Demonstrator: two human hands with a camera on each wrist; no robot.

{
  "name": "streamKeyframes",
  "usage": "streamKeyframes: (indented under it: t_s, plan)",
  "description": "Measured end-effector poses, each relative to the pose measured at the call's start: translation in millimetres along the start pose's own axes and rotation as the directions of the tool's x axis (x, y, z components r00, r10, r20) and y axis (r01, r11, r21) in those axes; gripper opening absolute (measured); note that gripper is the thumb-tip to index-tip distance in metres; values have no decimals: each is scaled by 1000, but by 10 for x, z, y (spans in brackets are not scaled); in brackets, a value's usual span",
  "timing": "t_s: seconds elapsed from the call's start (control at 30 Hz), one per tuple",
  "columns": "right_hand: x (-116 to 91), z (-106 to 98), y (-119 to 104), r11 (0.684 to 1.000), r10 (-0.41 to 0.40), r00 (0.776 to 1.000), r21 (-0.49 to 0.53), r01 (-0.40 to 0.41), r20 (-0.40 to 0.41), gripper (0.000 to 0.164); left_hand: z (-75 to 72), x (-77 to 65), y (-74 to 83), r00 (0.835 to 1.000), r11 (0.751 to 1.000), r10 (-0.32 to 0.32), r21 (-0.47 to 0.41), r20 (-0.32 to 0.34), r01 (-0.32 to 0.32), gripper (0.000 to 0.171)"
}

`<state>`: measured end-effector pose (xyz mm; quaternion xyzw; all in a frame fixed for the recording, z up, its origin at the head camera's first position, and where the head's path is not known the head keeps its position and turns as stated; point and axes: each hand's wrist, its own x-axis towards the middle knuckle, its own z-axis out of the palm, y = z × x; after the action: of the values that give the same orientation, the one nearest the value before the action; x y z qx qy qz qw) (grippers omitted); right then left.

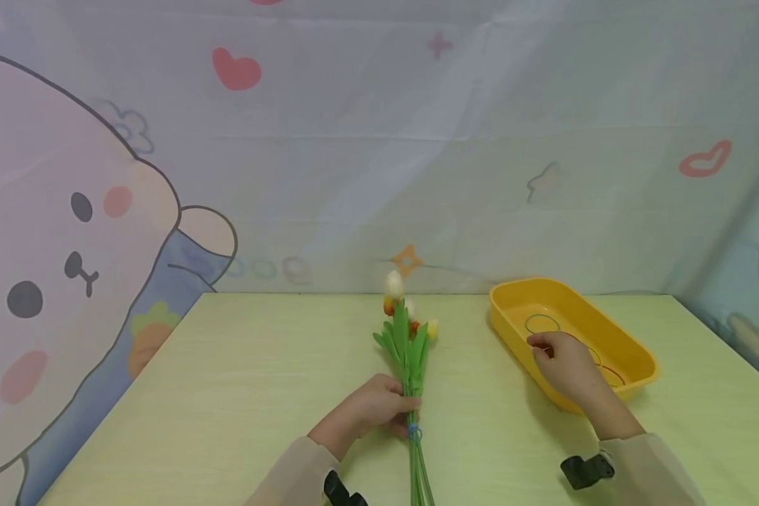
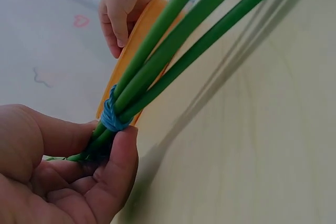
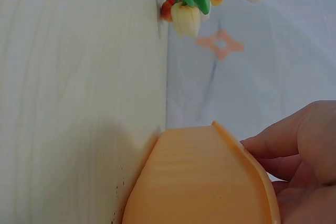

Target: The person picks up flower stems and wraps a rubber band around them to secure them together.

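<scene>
In the head view my left hand (image 1: 379, 407) grips a bunch of tulips (image 1: 411, 351) by the stems, blossoms pointing away toward the backdrop. A blue rubber band (image 2: 113, 114) is wound around the stems, right at the left thumb and fingertips in the left wrist view. White, yellow and orange-red blossoms (image 3: 186, 19) show in the right wrist view. My right hand (image 1: 566, 362) is over the near side of a yellow tray (image 1: 635, 365), fingers loosely bent and nothing visible in them. Several thin rubber bands (image 1: 542, 315) lie in the tray.
The tray stands on the right of the pale wooden table (image 1: 259, 372). A fabric backdrop (image 1: 329, 176) with printed hearts and a cartoon animal hangs behind the table's far edge. Dark wrist cameras (image 1: 587, 471) sit at both cuffs.
</scene>
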<state>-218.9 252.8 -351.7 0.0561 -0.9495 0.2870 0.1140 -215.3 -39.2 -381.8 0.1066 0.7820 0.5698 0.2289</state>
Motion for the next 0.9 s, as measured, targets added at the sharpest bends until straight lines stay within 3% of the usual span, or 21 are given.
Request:
streamKeyframes:
  t_s: [0.37, 0.9]
  plan:
    - [-4, 10, 3, 1000, -1, 1000, 15, 1, -4, 23, 8, -5, -23, 1000, 1000, -19, 10, -14, 19, 21]
    - [-4, -9, 15, 1000, -19, 1000, 18, 19, 8, 24, -85, -29, 22, 994, 998, -68, 9, -87, 69, 14]
